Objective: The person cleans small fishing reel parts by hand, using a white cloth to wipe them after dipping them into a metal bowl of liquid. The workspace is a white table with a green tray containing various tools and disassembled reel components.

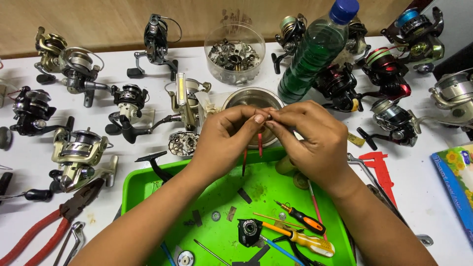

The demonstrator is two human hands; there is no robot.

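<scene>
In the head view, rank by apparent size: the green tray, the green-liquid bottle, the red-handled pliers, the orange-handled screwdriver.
1. green tray
2. and 3. bottle and pliers: look alike in length, and the pliers are cut off by the frame, so unranked
4. orange-handled screwdriver

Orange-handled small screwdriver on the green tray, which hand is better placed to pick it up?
Probably the right hand: the orange-handled small screwdriver lies on the green plastic tray below that wrist.
</scene>
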